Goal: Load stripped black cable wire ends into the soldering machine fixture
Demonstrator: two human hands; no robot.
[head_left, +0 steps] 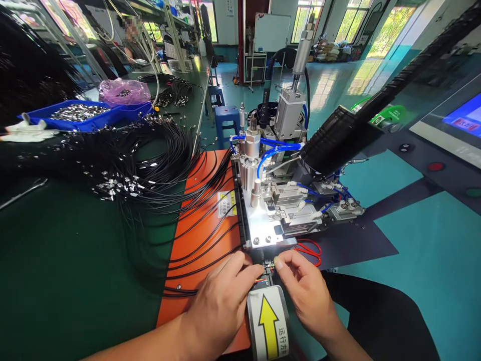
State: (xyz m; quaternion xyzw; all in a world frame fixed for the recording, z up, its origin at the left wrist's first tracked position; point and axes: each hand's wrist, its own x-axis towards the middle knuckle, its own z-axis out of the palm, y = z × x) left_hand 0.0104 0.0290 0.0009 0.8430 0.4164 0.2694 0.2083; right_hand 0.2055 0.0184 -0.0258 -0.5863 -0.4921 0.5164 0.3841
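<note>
My left hand [221, 293] is closed around the end of a black cable [184, 292], with thin coloured wires [260, 280] showing at the thumb tip. Thumb and index finger of my right hand [306, 291] are pinched at small coloured wire ends [271, 265], just in front of the machine's opening. Both hands meet at the front of a metal machine [263, 220] with cylinders and blue air hoses. Below the fingers, a curved cover [268, 321] carries a yellow arrow. The exact grip of the right fingertips is partly hidden.
Many black cables [165, 165] lie across the green table [75, 260] and orange base [199, 200]. Further left is a blue tray [78, 116] of small metal parts. Red-handled scissors [310, 250] lie by the machine; a control panel [447, 150] stands right. Another person sits far back.
</note>
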